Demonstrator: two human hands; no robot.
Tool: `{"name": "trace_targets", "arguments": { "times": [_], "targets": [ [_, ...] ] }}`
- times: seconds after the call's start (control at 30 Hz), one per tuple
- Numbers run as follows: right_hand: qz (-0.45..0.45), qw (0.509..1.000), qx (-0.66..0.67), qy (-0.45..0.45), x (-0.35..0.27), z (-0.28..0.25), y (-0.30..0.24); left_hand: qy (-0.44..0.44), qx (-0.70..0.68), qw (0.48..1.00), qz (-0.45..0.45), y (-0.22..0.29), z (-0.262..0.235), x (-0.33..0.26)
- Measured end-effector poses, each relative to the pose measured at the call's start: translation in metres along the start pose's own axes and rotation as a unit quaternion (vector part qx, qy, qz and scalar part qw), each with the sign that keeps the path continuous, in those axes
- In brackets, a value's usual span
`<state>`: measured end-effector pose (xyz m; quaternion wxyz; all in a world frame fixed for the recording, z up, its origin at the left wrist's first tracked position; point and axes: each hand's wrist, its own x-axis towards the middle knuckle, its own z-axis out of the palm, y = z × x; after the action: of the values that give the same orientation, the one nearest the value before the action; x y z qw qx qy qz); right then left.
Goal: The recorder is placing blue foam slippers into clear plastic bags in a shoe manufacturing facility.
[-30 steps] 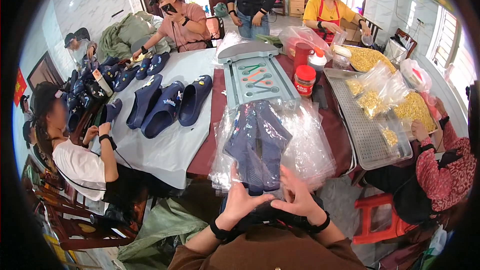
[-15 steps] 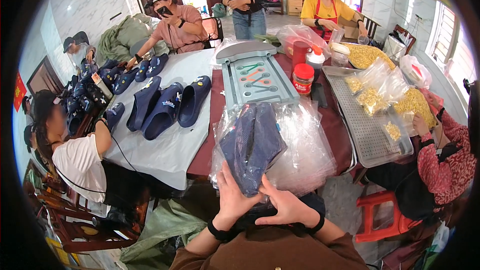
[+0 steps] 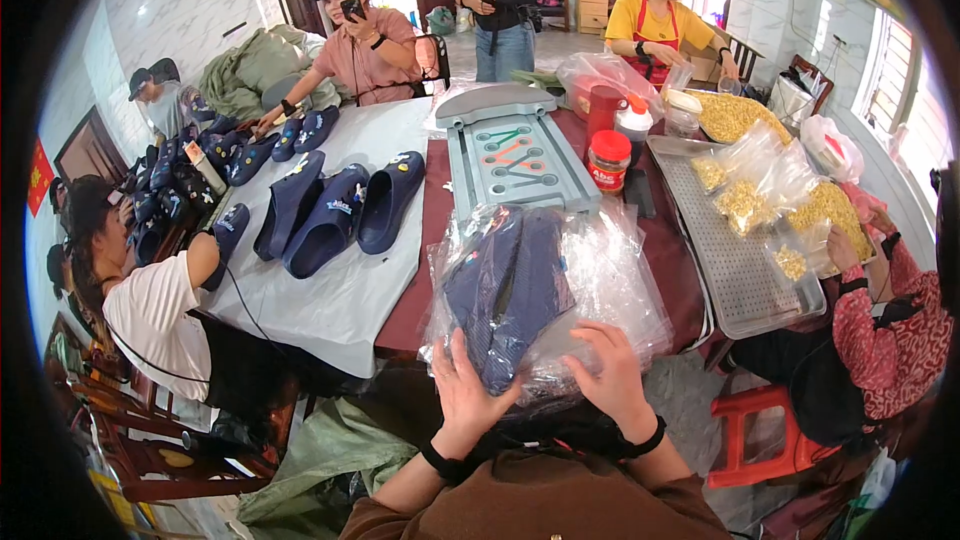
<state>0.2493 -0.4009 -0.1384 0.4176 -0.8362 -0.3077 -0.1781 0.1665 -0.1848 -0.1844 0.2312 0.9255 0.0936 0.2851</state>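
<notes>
From afar, I oversee a maroon tablecloth (image 3: 675, 260), a perforated metal tray (image 3: 715, 265) at 3 o'clock, a slotted grey board (image 3: 510, 157) at 12 and piled clear plastic bags (image 3: 615, 290), a bagged pair of navy clogs (image 3: 522, 300) atop them at dial center. My left hand (image 3: 468, 392), at 7, lies spread against the clogs' near end, gripping nothing; my right hand (image 3: 612, 376), at 4, has curved, parted fingers, contact with the plastic unclear to me.
</notes>
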Motion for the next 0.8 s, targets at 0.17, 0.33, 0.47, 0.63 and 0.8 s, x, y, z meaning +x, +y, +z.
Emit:
{"name": "trace_targets", "arguments": {
  "times": [0.17,0.33,0.47,0.63,0.8],
  "targets": [
    [0.063,0.994,-0.068,-0.054,-0.019,0.006,0.027,0.007,-0.056,0.998,-0.025,-0.008,-0.009,0.009],
    [0.085,0.976,-0.147,-0.139,-0.022,0.008,0.029,0.047,-0.139,0.989,-0.014,-0.017,-0.015,0.021],
    [0.087,0.975,-0.150,-0.139,-0.024,0.010,0.034,0.069,-0.177,0.982,-0.025,-0.026,-0.033,0.035],
    [0.082,0.981,-0.129,-0.118,-0.029,0.014,0.042,0.076,-0.351,0.925,-0.126,-0.052,-0.076,0.037],
    [0.097,0.983,-0.092,-0.125,-0.030,0.015,0.045,0.083,-0.270,0.952,-0.121,-0.094,-0.165,0.019]
  ]
}}
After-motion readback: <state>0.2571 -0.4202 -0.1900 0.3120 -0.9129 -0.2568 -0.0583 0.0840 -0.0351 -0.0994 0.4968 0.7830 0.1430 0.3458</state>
